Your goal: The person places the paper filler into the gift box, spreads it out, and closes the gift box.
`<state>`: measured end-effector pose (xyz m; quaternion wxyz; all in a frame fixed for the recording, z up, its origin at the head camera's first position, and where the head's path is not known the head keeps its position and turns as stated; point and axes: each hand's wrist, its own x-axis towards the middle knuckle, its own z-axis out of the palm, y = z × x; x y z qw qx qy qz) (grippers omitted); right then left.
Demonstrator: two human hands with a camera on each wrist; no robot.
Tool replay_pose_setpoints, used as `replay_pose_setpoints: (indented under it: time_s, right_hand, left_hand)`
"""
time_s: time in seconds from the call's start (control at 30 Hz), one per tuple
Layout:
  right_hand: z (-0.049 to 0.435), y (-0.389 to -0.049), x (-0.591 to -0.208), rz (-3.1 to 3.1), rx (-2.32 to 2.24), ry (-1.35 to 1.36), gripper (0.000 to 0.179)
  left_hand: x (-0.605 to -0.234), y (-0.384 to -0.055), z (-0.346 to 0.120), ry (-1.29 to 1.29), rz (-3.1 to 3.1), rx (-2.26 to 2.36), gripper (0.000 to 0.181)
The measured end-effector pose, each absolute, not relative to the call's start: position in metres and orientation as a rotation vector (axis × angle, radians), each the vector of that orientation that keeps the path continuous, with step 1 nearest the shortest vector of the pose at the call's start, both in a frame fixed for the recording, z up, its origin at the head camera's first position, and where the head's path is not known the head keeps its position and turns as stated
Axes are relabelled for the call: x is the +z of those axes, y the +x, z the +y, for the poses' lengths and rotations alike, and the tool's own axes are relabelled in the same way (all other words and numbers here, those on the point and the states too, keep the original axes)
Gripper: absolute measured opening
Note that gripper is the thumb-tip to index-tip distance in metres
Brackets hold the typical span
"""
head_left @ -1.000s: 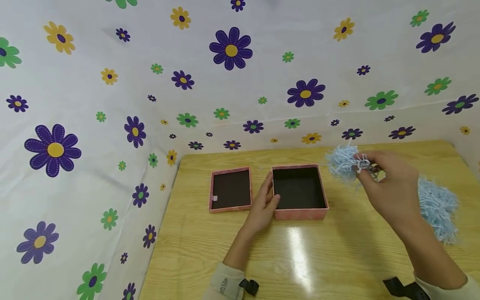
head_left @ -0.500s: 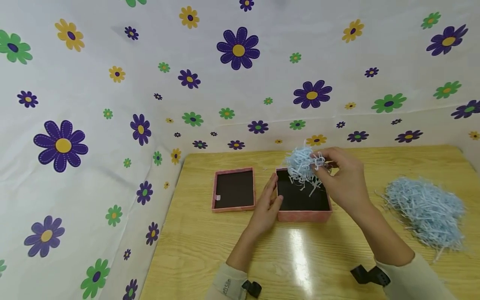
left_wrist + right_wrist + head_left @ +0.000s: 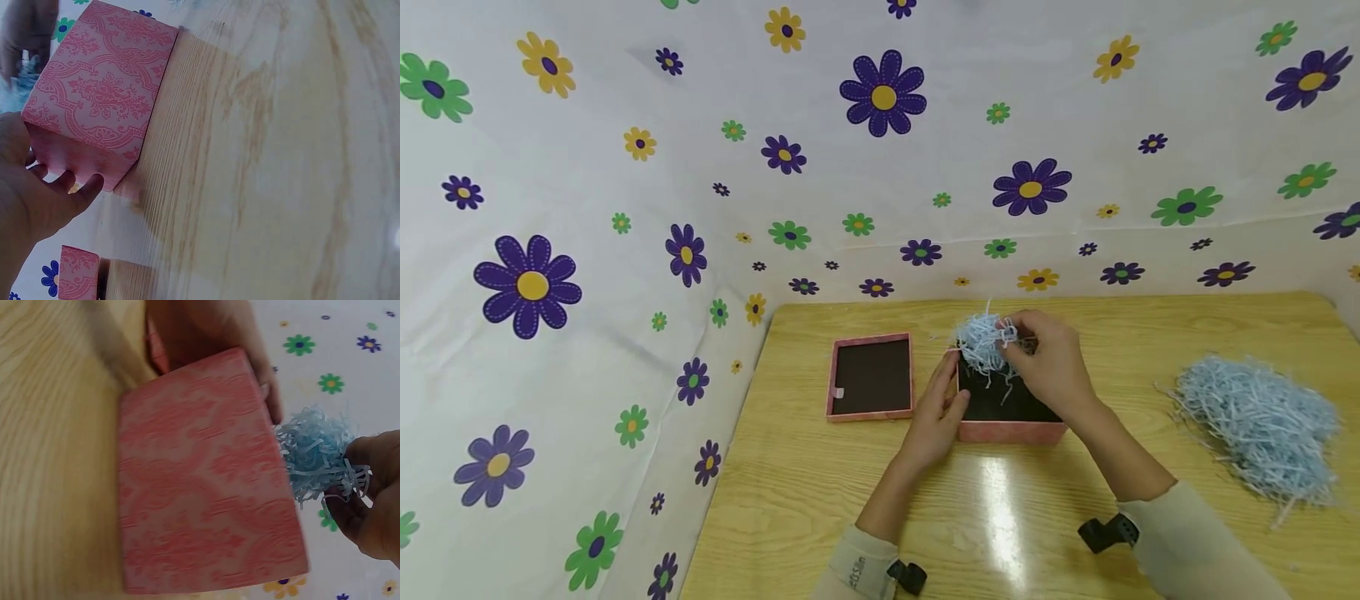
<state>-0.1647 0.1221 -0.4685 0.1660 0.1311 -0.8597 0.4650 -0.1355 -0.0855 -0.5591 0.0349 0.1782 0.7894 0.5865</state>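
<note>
My left hand (image 3: 932,425) holds the left side of a pink patterned box (image 3: 1011,432) with a dark inside, its fingers along the outer wall and its thumb at the rim. Damask-like patterning covers the outside of the box (image 3: 103,81) in the left wrist view. Between thumb and fingers, my right hand (image 3: 1052,362) pinches a clump of pale blue shredded paper (image 3: 981,342) over the back left of the box's mouth. Loose strands dangle toward the inside. The right wrist view has this shredded paper (image 3: 312,456) just beyond the rim, between the right hand (image 3: 375,494) and the box.
A shallow pink lid (image 3: 871,379) lies inside-up to the left of the box. On the right of the wooden table (image 3: 805,500) is a larger heap of blue shredded paper (image 3: 1262,425). Flower-printed sheeting (image 3: 925,167) rises behind and at the left.
My right hand has carried the clump of shredded paper leftward from beside the box to above its opening, then lower. My left hand stays at the box's left side.
</note>
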Motion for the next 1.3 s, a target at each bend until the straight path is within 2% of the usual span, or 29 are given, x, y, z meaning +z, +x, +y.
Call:
replay_pose_setpoints:
  time_s: [0.2, 0.43, 0.67, 1.0, 1.17, 1.3]
  right_hand:
    - [0.116, -0.168, -0.493, -2.620, 1.240, 0.384, 0.023]
    - [0.099, -0.171, -0.504, -2.802, 1.032, 0.450, 0.034]
    - [0.089, -0.177, -0.511, -2.944, 0.902, 0.476, 0.027]
    - [0.087, -0.186, -0.522, -3.101, 0.833, 0.595, 0.046]
    - [0.092, -0.182, -0.518, -3.091, 0.840, 0.632, 0.046]
    - [0.104, -0.175, -0.498, -3.043, 0.889, 0.638, 0.045]
  left_hand:
    - [-0.556, -0.134, -0.086, 0.551, 2.431, 1.782, 0.067]
    - [-0.559, -0.134, -0.088, 0.553, 2.414, 1.774, 0.066]
    - [-0.561, -0.135, -0.087, 0.575, 2.431, 1.761, 0.066]
    - [-0.561, -0.136, -0.086, 0.579, 2.431, 1.775, 0.065]
    - [-0.560, -0.135, -0.086, 0.585, 2.419, 1.772, 0.065]
    - [-0.559, -0.135, -0.086, 0.586, 2.426, 1.761, 0.065]
